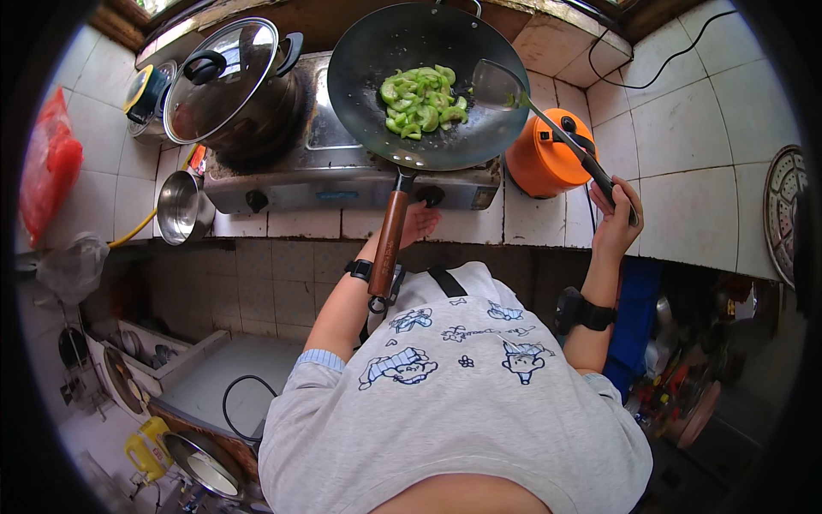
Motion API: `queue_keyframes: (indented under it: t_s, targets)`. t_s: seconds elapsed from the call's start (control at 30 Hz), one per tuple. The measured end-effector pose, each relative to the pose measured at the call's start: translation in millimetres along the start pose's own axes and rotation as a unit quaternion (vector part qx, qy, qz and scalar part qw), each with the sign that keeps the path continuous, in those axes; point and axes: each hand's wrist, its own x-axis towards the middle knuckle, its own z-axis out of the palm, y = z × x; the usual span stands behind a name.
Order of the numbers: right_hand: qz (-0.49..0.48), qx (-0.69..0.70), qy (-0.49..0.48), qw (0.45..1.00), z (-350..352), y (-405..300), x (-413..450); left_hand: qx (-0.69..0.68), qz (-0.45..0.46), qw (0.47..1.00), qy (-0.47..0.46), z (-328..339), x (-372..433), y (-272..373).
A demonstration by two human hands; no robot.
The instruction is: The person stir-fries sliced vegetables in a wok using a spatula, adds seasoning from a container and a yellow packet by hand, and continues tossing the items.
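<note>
My right hand (618, 215) grips the dark handle of a metal wok spatula (557, 125). Its blade leans against the right inner wall of a dark wok (359, 70), with a bit of green on the neck. Sliced green vegetable pieces (424, 99) lie heaped in the middle of the wok. My left hand (419, 225), palm up and fingers loosely spread, is just below a black stove knob (430, 194); whether it touches the knob I cannot tell. The wok's wooden handle (388, 244) points toward me and crosses in front of my left wrist.
Left on the gas stove (308, 180) stands a pot with a glass lid (221, 80). A small steel pot (180, 209) sits at the counter's left, near a yellow hose (133, 234). An orange appliance (549, 154) stands right of the wok. A red plastic bag (51, 170) hangs far left.
</note>
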Motion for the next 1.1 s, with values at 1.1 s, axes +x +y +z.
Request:
queue_keyframes:
  t_s: [1.1]
  targets:
    - [0.058, 0.080, 0.016, 0.995, -0.6, -0.8, -0.5, -0.021, 0.048, 0.995, 0.080, 5.9, 3.5, -6.5]
